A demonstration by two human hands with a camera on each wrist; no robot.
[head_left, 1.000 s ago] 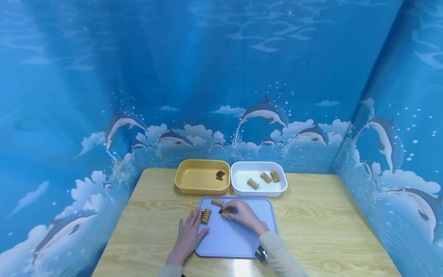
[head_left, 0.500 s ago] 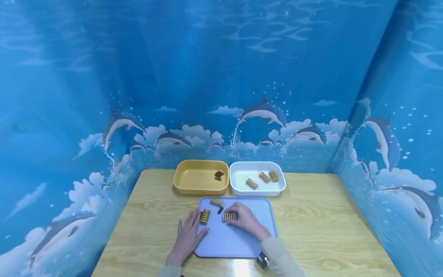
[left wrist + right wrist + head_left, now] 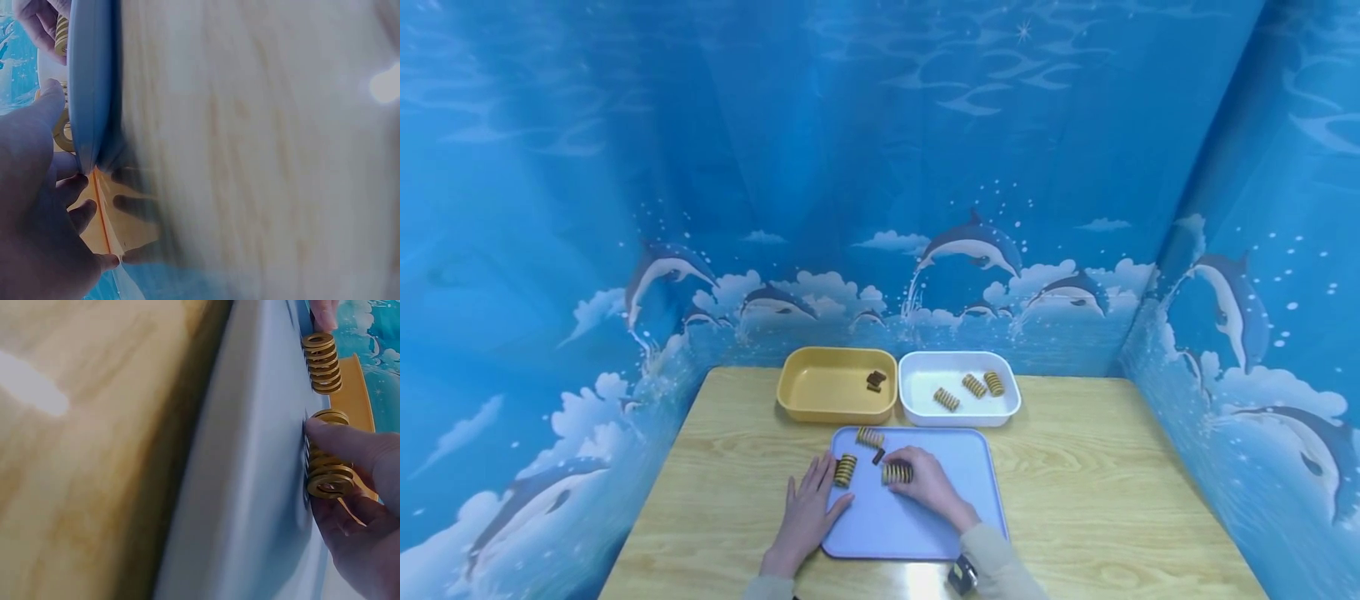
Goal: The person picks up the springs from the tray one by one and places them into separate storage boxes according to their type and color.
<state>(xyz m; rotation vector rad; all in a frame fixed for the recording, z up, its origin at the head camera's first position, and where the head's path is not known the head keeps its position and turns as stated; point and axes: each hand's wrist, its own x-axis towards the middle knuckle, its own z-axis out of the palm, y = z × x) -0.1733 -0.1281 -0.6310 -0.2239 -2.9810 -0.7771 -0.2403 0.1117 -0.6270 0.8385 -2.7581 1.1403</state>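
Observation:
My right hand (image 3: 928, 485) grips a yellow coil spring (image 3: 331, 472) between thumb and fingers, low over the lavender tray (image 3: 917, 537). In the head view this spring lies sideways. A small dark brown piece (image 3: 878, 457) is on the tray just up and left of it. Spread out at the tray's left edge, my left hand (image 3: 805, 512) has its fingertips beside another yellow spring (image 3: 845, 471). A third spring (image 3: 869, 437) sits near the tray's upper left corner.
Behind the tray stands a yellow bin (image 3: 801, 400) with several dark brown pieces (image 3: 876, 381) at its right. Beside it, a white bin (image 3: 917, 404) holds three springs (image 3: 974, 385). Everything is on a wooden table (image 3: 1090, 475) before a dolphin-print curtain (image 3: 820, 167).
The dark piece, earlier against the right hand's spring, now lies apart from it. That spring has turned from slanted to nearly level and shifted slightly right. My left hand stays put.

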